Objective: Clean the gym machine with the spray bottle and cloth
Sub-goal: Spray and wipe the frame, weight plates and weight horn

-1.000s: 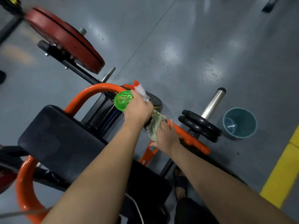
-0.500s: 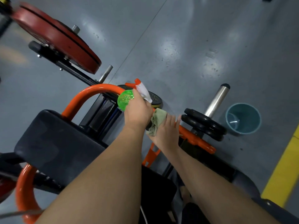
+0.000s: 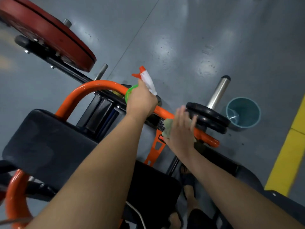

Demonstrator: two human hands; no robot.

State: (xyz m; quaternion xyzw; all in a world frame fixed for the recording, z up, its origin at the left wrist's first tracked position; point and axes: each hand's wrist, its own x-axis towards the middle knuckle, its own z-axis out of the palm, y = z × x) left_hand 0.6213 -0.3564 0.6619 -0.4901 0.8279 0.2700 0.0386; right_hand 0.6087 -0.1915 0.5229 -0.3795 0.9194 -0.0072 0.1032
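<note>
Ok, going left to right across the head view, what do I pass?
Red weight plate → left hand gripping the spray bottle → cloth under the right hand → black weight plates → teal bucket → yellow floor stripe.

Floor (image 3: 198, 30): grey, glossy, with light reflections and dark scuff marks. A yellow stripe (image 3: 287, 159) runs along the right edge. A teal bin (image 3: 254, 119) stands upright on the floor near the stripe, just beside two stacked black weight plates (image 3: 209, 116) loaded on a chrome peg (image 3: 217, 91). Red weight plates (image 3: 49, 35) sit at upper left. A white cable (image 3: 137, 212) lies at the bottom centre.
</note>
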